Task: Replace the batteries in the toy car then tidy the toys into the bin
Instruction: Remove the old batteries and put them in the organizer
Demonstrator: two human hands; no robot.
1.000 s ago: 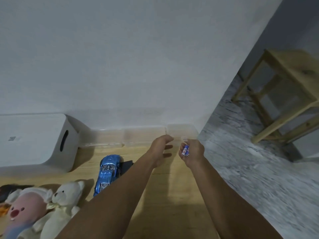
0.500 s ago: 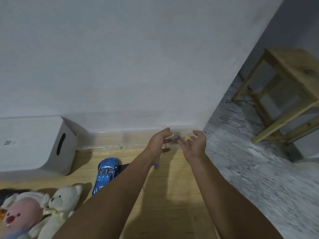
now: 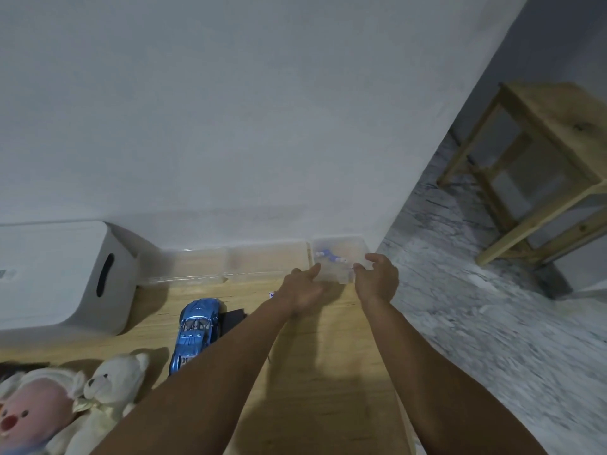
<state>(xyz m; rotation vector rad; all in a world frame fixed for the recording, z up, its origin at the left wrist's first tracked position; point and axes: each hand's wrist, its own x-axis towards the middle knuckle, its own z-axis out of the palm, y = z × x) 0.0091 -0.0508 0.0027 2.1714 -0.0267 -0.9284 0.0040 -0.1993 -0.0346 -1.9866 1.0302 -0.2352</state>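
A small clear box (image 3: 338,247) stands at the table's far right corner with blue-labelled batteries (image 3: 330,256) inside. My left hand (image 3: 303,287) reaches to its left front side with fingers stretched out and touching it. My right hand (image 3: 377,277) is at its right front corner, fingers loosely bent against the wall, holding nothing. The blue toy car (image 3: 194,331) lies on the wooden table left of my left forearm, with a black part (image 3: 234,318) beside it. A small battery (image 3: 272,294) lies on the table by my left wrist. The white bin (image 3: 65,277) stands at the left.
A white teddy bear (image 3: 113,385) and a pink plush (image 3: 33,408) lie at the near left. Long clear trays (image 3: 197,267) run along the wall. The table's right edge (image 3: 402,405) drops to a marbled floor, where a wooden stool (image 3: 542,165) stands.
My right hand held blue-labelled batteries a second ago; it opened, and batteries now lie in the clear box. One battery landed on the table. Both hands moved forward to the box.
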